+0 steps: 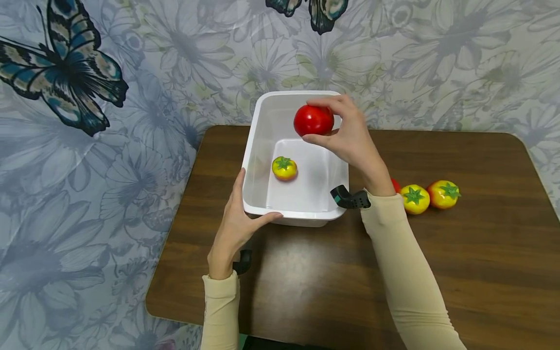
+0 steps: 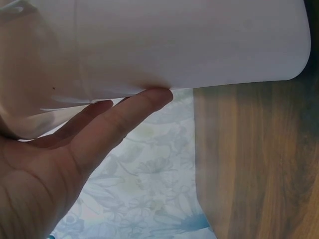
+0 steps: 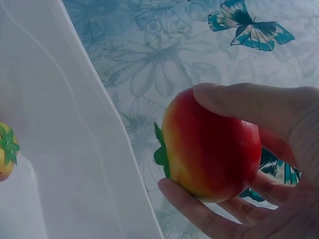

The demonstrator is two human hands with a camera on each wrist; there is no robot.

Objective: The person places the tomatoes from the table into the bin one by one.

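Observation:
My right hand (image 1: 352,133) pinches a red tomato (image 1: 312,120) between thumb and fingers, above the far right part of a white plastic bin (image 1: 297,215). In the right wrist view, the held tomato (image 3: 214,149) shows a yellowish end and a green leafy top pointing at the bin. A yellow tomato (image 1: 284,168) with a green star-shaped top lies on the bin floor. My left hand (image 1: 234,223) rests against the bin's near left corner, thumb along the front rim and fingers along the left side. The left wrist view shows those fingers (image 2: 122,117) straight against the bin's outer wall.
Right of the bin, two yellow-red tomatoes (image 1: 414,199) sit on the brown wooden table (image 1: 481,253). A red one (image 1: 395,185) is mostly hidden behind the right wrist. The table's far edge meets a wall covering (image 1: 437,87) with flowers and butterflies.

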